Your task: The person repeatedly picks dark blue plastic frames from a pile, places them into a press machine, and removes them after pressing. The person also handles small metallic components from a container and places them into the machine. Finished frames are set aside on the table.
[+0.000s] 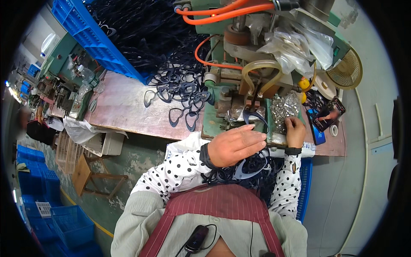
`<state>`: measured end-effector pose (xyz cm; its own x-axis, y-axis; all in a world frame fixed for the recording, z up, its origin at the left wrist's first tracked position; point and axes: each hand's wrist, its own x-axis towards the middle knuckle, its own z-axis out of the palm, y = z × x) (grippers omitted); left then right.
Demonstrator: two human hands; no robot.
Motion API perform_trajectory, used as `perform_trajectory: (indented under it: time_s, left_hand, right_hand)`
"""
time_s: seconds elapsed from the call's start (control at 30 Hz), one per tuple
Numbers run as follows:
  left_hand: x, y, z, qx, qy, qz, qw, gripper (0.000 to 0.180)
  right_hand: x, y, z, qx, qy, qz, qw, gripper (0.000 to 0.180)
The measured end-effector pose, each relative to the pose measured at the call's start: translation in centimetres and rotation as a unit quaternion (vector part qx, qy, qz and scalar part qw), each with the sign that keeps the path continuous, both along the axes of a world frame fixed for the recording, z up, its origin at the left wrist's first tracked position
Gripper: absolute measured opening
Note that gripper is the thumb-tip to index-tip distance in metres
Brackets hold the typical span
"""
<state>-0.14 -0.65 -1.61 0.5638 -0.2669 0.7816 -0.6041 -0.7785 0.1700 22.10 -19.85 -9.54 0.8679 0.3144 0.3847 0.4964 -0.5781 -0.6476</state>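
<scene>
My left hand (235, 146) reaches across the front of a green bench press (216, 124), fingers together and pointing right. It holds a dark blue curved loop (259, 115) that rises into the press under its tooling; where the fingers grip it is partly hidden. My right hand (295, 132) is at the near right edge of a heap of small shiny metal pieces (283, 107), fingertips pinched together. Whatever lies between those fingertips is too small to make out. Below my hands, more dark loops and a grey-blue one (248, 169) lie heaped in my lap.
Loose heart-shaped loops (184, 92) spread over the table (124, 109) beside a tilted blue crate (100, 43). Clear plastic bags (295, 47) and orange hoses (227, 12) hang about the press. Two phones (327, 115) lie at right, near a fan (344, 70). A wooden stool (87, 177) stands left.
</scene>
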Motion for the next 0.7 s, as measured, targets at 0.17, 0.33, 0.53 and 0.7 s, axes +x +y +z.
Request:
perform_trajectory:
  time_s: [0.17, 0.33, 0.53, 0.7]
  left_hand:
    - [-1.9, 2.8, -3.0, -0.114, -0.086, 0.06, 0.988, 0.036]
    - [-1.0, 8.6, -9.0, -0.182, 0.114, 0.475, 0.853, 0.021]
    - [-1.3, 10.7, -11.6, -0.151, 0.267, 0.509, 0.804, 0.019]
    - [-1.9, 10.1, -8.3, -0.233, 0.111, 0.486, 0.835, 0.013]
  right_hand:
    - [-0.3, 0.0, -0.7, 0.085, -0.023, -0.002, 0.996, 0.012]
    - [-1.0, 0.3, -0.4, 0.024, -0.085, -0.027, 0.996, 0.008]
    - [-1.2, 0.5, -0.6, 0.017, -0.145, 0.006, 0.989, 0.008]
    - [-2.1, 1.0, 0.0, 0.009, -0.197, 0.019, 0.98, 0.012]
